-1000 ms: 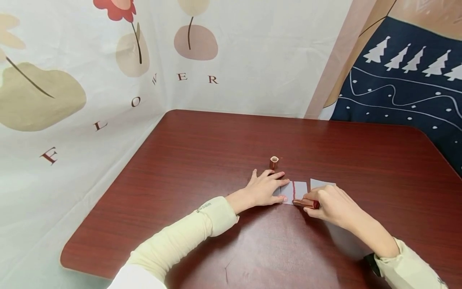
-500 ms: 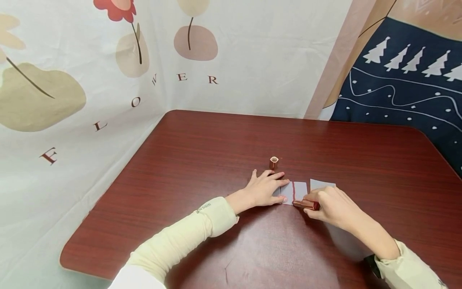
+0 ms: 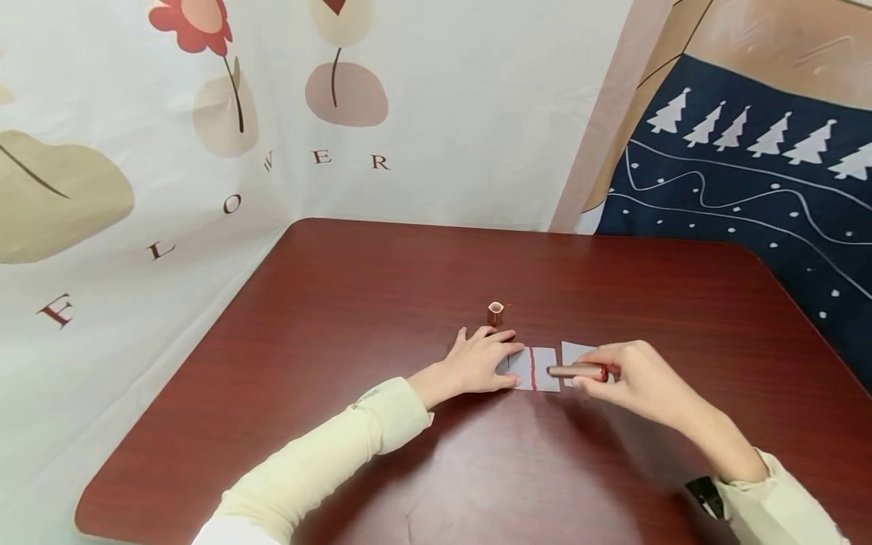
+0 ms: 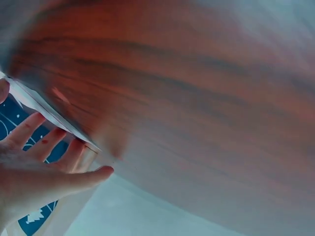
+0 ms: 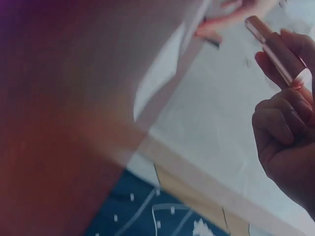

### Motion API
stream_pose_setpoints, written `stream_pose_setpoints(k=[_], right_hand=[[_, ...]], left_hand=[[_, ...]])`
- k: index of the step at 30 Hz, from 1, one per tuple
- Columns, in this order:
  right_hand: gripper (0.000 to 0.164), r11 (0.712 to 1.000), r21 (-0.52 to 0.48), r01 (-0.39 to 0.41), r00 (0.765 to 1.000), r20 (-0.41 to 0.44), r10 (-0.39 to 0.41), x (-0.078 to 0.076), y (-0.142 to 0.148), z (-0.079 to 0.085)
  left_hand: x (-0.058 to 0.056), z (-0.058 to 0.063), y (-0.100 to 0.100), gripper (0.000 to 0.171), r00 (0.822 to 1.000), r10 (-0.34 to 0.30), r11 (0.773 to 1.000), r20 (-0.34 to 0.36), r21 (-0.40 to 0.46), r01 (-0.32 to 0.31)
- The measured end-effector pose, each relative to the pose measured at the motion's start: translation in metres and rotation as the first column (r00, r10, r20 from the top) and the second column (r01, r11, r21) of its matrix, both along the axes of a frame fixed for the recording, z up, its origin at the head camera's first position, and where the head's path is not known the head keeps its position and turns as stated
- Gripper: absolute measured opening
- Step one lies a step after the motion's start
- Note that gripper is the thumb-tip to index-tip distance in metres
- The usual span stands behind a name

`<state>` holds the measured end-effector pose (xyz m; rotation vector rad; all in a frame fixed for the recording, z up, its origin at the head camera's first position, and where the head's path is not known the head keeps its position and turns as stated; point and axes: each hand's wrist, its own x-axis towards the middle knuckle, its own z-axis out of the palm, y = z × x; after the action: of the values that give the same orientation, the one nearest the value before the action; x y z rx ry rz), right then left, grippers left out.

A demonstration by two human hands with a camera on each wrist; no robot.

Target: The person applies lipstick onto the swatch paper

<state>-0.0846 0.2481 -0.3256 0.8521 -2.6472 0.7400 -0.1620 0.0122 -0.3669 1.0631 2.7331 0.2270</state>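
My left hand [image 3: 480, 363] lies with spread fingers on the left part of a small white paper [image 3: 546, 363], which bears a red stripe [image 3: 534, 369] running from its far edge to its near edge. Between thumb and fingers, my right hand [image 3: 640, 382] pinches an uncapped lipstick [image 3: 579, 371]. In the head view its tip overlaps the paper to the right of the stripe. The right wrist view shows the lipstick's shiny tube [image 5: 283, 56] in the fingers. Just beyond the left fingers stands the lipstick's cap [image 3: 495, 314], its hollow end up.
A second white paper [image 3: 574, 351] lies just right of the first, partly covered by the right hand. Everything rests on a dark red wooden table [image 3: 381, 288]. Printed cloth [image 3: 463, 136] hangs behind and to the left of the table.
The lipstick has come off the near end of the stripe and shifted right and slightly away, with the right hand. The head view has turned a little. The left hand stays on the paper.
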Motion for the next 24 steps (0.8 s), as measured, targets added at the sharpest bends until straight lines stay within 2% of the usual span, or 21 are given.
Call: stream_pose_setpoints(k=[4,7,10,12,15,17,20,24], right_hand=[[0.022,0.992,0.002,0.125,0.991,-0.046,-0.125,0.003,0.020,0.011],[0.024,0.977,0.040,0.207,0.977,-0.061,-0.205,0.005,0.033,0.013],[0.023,0.967,0.069,0.246,0.969,-0.050,-0.243,0.006,0.046,0.013],[0.023,0.968,0.071,0.239,0.971,-0.027,-0.238,0.005,0.053,0.010],[0.023,0.975,0.077,0.209,0.977,0.028,-0.212,0.000,0.062,0.007],[0.024,0.978,0.082,0.192,0.977,0.077,-0.199,-0.004,0.066,0.003],[0.024,0.978,0.095,0.187,0.972,0.128,-0.198,-0.012,0.068,-0.003],[0.022,0.975,0.109,0.196,0.971,0.117,-0.208,-0.023,0.069,-0.011]], left_hand=[[-0.001,0.002,0.002,0.062,0.999,0.025,0.998,0.023,0.056,-0.026],[-0.001,0.007,0.001,0.065,0.998,0.047,0.987,0.044,0.149,-0.053],[0.000,0.015,0.001,0.055,0.999,0.042,0.968,0.014,0.249,-0.044],[0.001,0.020,0.004,0.045,0.999,0.024,0.963,-0.032,0.269,-0.015],[0.004,0.024,0.018,0.037,0.991,-0.030,0.973,-0.133,0.222,0.060],[0.006,0.024,0.032,0.038,0.985,-0.057,0.984,-0.161,0.157,0.083],[0.008,0.020,0.054,0.045,0.983,-0.079,0.994,-0.168,0.057,0.089],[0.006,0.012,0.076,0.053,0.985,-0.065,0.998,-0.158,-0.034,0.060]])
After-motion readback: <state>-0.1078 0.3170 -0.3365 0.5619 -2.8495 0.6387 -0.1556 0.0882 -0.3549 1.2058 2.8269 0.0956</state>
